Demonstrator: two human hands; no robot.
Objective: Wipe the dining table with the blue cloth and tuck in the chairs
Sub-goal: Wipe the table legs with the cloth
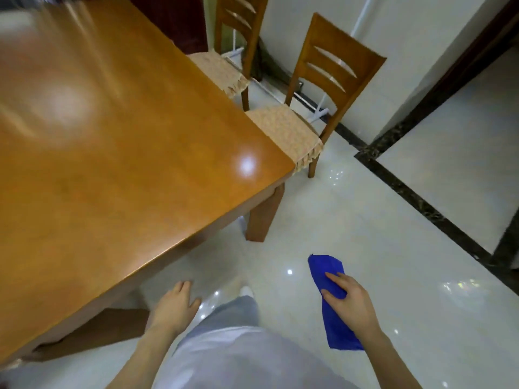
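The wooden dining table (118, 153) fills the left of the head view, its near corner just ahead of me. My right hand (351, 300) grips the folded blue cloth (327, 272), held in the air over the floor to the right of the table. My left hand (175, 304) hangs free beside the table's near edge, fingers relaxed, holding nothing. Two wooden chairs with beige seat cushions stand along the table's far side: the nearer chair (331, 68) and the farther chair (238, 21), both with seats partly under the tabletop.
Glossy white floor tiles (365, 214) spread to the right, crossed by a dark border strip (415, 197). A white wall corner (421, 51) stands behind the chairs. A table leg (262, 214) is under the near corner. My own legs and a white shoe (247, 290) show below.
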